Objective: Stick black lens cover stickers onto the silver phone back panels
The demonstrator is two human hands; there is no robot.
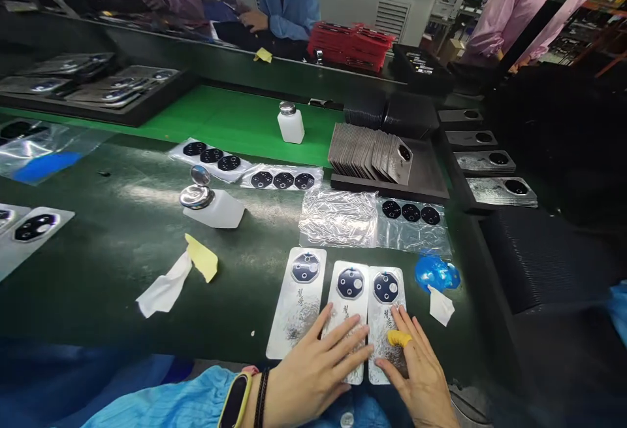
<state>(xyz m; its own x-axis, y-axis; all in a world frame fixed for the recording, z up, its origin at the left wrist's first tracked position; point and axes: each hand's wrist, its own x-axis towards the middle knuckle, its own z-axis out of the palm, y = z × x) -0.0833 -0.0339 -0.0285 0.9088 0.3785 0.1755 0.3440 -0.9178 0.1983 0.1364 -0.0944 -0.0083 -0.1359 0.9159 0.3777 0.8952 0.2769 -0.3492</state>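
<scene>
Your left grip (313, 369) and right grip (416, 369) lie released, flat on 2 of 3 back covers (300, 304). Film sheets (337, 217) lie beyond them, and a blue film wad (435, 272) and white wipe (441, 307) lie just right.

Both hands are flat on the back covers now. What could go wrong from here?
1. The left hand rests bare on the middle cover and could smudge it; only the right hand shows a yellow finger cot.
2. The middle cover and the right cover lie edge to edge, so sliding one might scrape the other.
</scene>
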